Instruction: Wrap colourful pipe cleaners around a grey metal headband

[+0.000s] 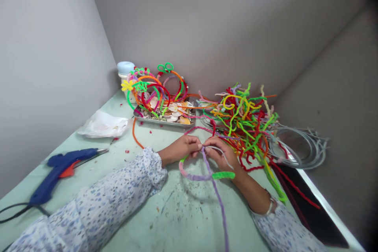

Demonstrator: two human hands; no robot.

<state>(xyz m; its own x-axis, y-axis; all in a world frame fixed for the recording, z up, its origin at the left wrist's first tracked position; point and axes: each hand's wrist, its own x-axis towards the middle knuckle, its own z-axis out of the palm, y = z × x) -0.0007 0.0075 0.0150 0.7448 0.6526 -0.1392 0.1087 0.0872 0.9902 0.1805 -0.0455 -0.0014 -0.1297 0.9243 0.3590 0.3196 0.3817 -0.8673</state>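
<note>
In the middle of the table, my left hand and my right hand meet fingertip to fingertip, both pinched closed. Between them they grip a curved, pipe-cleaner-wrapped hoop in pink, purple and green. A long purple pipe cleaner runs from the fingertips down across the hoop toward the near table edge. A thin pale strand curves over my right fingers. The green end of the hoop sticks out below my right hand. My fingers hide the exact point of contact.
Finished-looking coloured hoops stand over a metal tray of shells. Right of it lie a heap of pipe cleaners and coiled wire. A blue glue gun, white plastic bag and lidded jar are at left.
</note>
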